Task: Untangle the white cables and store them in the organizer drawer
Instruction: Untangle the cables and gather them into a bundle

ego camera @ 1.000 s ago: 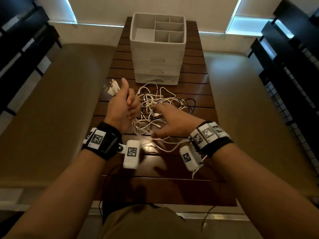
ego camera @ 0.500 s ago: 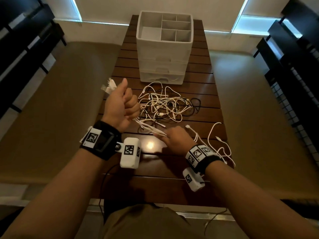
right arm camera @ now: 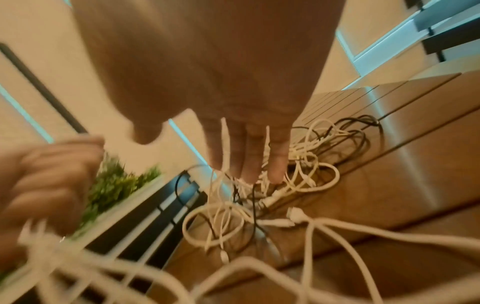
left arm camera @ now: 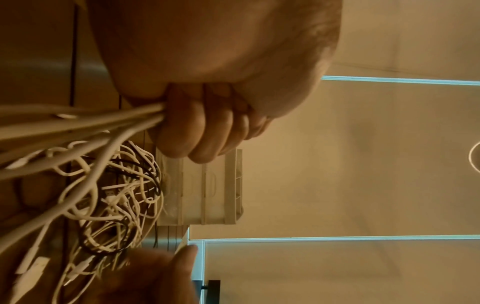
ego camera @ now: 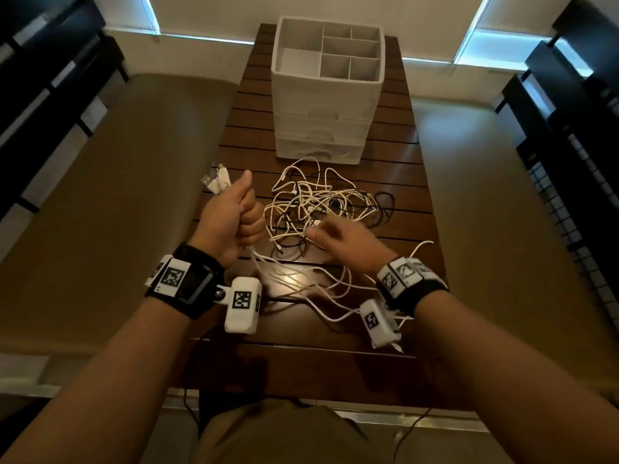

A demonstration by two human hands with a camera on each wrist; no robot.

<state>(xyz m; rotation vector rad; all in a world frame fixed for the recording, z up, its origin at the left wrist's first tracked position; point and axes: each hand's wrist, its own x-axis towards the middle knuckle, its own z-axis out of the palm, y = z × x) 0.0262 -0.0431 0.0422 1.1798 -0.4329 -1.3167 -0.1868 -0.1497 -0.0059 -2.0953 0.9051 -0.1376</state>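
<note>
A tangle of white cables (ego camera: 315,199) lies mid-table in front of the white organizer (ego camera: 326,95), whose three drawers are closed and whose top compartments are open. My left hand (ego camera: 231,219) is a raised fist gripping a bundle of several white cables, their plug ends (ego camera: 216,182) sticking out past the thumb. The left wrist view shows the fingers (left arm camera: 197,131) curled round the strands, with the tangle (left arm camera: 116,195) and organizer (left arm camera: 202,189) beyond. My right hand (ego camera: 338,239) reaches over the tangle's near edge, fingers (right arm camera: 249,156) straight above the cables (right arm camera: 306,164). Loose white strands (ego camera: 318,289) trail from the left fist across the near table.
Black cables (ego camera: 382,209) are mixed into the tangle's right side. The dark slatted wooden table (ego camera: 395,169) is narrow, with beige cushioned benches (ego camera: 134,195) on both sides and black slatted furniture beyond. A green plant (right arm camera: 114,185) shows in the right wrist view.
My right hand, which had pulled back toward me drawing white strands out, has moved forward again to the tangle. The drawn strands now lie on the near table. The left fist has kept its grip.
</note>
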